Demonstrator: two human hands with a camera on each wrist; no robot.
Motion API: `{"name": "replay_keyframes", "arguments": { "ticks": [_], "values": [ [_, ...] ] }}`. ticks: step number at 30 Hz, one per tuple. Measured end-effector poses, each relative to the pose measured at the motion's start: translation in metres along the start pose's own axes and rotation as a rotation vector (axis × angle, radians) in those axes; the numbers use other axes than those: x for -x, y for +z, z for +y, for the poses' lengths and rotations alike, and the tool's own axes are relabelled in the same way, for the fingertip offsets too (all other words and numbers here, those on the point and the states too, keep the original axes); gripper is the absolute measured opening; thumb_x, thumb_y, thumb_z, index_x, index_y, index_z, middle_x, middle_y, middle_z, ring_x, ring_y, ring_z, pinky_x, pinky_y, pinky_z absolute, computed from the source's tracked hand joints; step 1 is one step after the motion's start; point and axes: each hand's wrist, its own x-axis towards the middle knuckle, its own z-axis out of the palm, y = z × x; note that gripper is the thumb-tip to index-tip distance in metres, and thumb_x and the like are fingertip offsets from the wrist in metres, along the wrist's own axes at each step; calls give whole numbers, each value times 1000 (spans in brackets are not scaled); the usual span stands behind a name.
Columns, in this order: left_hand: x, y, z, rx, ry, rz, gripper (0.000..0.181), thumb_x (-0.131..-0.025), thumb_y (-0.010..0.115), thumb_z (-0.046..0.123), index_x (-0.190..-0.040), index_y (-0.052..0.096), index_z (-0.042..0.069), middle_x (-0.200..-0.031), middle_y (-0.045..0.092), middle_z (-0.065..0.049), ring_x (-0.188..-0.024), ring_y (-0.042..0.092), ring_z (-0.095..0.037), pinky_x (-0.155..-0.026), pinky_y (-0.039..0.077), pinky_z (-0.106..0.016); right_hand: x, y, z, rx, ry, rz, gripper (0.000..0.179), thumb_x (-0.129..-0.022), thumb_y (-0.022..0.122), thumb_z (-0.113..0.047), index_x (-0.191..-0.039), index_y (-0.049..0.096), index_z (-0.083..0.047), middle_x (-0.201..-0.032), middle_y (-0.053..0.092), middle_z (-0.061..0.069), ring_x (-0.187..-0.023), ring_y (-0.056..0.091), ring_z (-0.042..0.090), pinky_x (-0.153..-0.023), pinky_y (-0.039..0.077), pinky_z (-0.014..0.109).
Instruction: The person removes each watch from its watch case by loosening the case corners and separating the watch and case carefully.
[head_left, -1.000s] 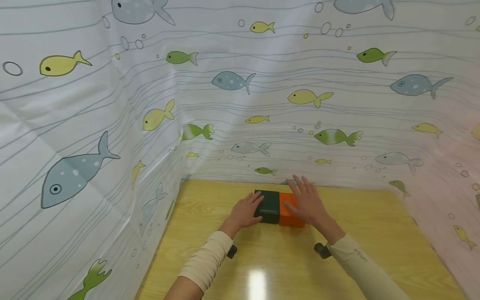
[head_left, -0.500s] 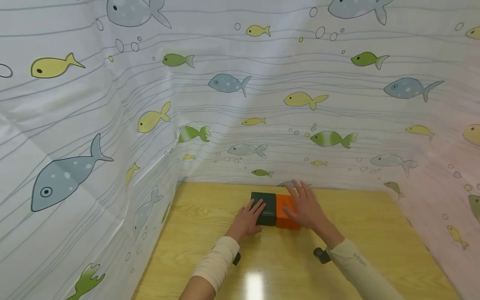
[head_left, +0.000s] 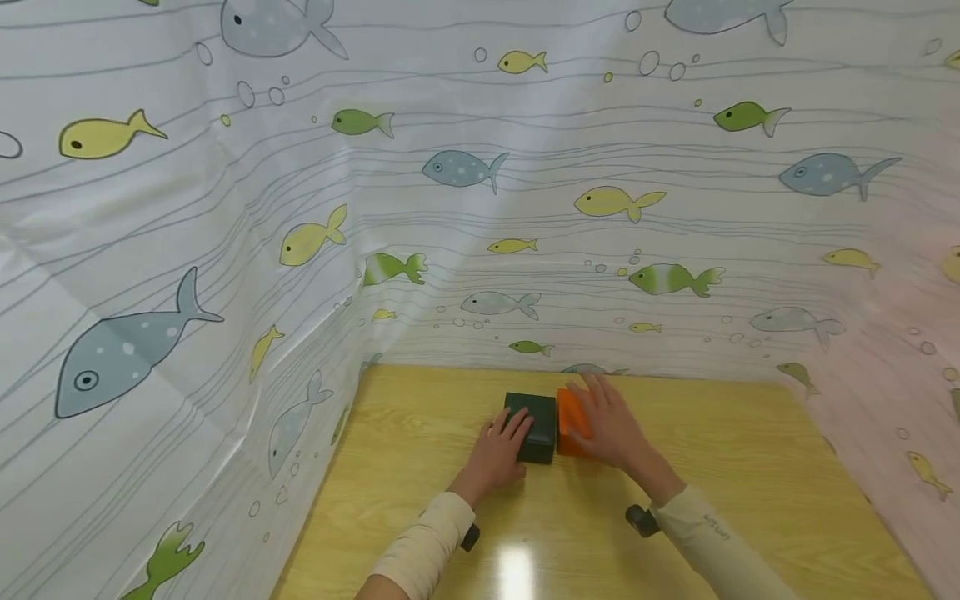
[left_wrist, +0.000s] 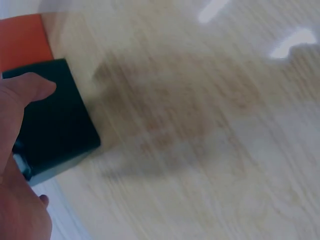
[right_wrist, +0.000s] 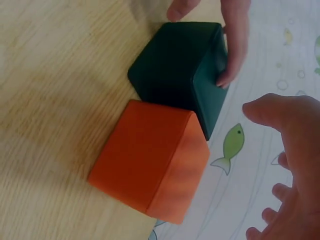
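A dark green block (head_left: 534, 421) lies on the wooden table with my left hand (head_left: 495, 454) on it. In the left wrist view, the thumb (left_wrist: 37, 87) lies on one face of the green block (left_wrist: 60, 120). The right wrist view shows a finger of that hand bent over the block's far side. To its right is an orange block (head_left: 572, 417), close to the green one and slightly offset from it. My right hand (head_left: 611, 425) is held over the orange block. In the right wrist view its relaxed fingers (right_wrist: 290, 115) are apart from the orange block (right_wrist: 135, 155).
A white sheet printed with fish (head_left: 465, 250) stands behind the table and on both sides. The wooden table top (head_left: 720, 467) extends around the blocks. Small black devices sit at both wrists, one on the right wrist (head_left: 642, 521).
My left hand has drawn the green block slightly toward me, out of line with the orange block, and a thin gap shows between them. The right hand has lowered slightly over the orange block.
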Motion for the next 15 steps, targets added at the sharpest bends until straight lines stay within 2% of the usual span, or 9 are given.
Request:
{"name": "replay_keyframes", "arguments": {
  "ticks": [3, 6, 11, 15],
  "values": [
    [6, 4, 2, -20, 10, 73, 87, -87, 78, 49, -157, 37, 19, -164, 37, -2, -148, 42, -31, -111, 45, -49, 1, 6, -1, -35, -43, 1, 76, -80, 85, -18, -145, 51, 0, -157, 40, 31, -142, 40, 55, -109, 41, 68],
    [13, 3, 5, -29, 19, 119, 84, -86, 79, 51, -153, 41, 19, -159, 43, -4, -141, 47, -32, -107, 48, -48, 2, 15, -4, -50, -96, -16, 78, -79, 87, -19, -146, 51, -1, -155, 42, 30, -142, 41, 54, -108, 43, 67],
    [25, 1, 12, -21, 32, 166, 81, -85, 79, 52, -150, 45, 17, -154, 48, -7, -135, 52, -33, -103, 50, -49, 8, 30, -11, -76, -175, -49, 80, -78, 88, -23, -147, 51, -3, -153, 45, 27, -139, 45, 50, -107, 45, 64],
    [31, 2, 17, 9, 25, 172, 80, -85, 79, 53, -148, 46, 17, -153, 49, -7, -136, 51, -33, -104, 50, -50, 13, 38, -15, -67, -205, -97, 85, -78, 89, -32, -148, 50, -5, -155, 45, 23, -139, 46, 45, -107, 47, 61]
  ]
}}
